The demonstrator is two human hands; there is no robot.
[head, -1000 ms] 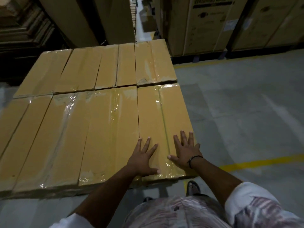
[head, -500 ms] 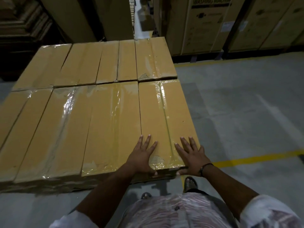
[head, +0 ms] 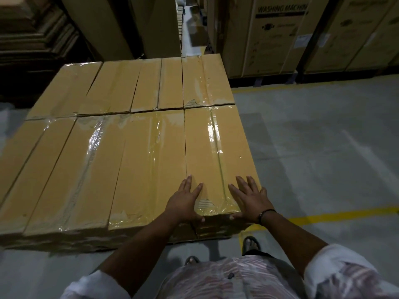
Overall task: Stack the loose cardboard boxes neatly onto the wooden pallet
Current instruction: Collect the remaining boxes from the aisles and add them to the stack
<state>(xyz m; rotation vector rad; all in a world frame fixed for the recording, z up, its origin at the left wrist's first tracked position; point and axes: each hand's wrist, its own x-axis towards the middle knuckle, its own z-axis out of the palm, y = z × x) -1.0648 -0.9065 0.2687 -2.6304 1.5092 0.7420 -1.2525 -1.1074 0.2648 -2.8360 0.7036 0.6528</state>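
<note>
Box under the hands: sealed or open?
Sealed: clear tape runs down the box, flaps flat; left hand and right hand rest on top.

We saw long cardboard boxes (head: 138, 169), sealed with clear tape, lying side by side in two rows; the near right box (head: 233, 152) lay level with its neighbours.

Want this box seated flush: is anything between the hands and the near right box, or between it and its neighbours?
Nothing visible. The left hand and right hand lie flat on the near right box, and it sits close against the adjacent box and the rear box.
</note>
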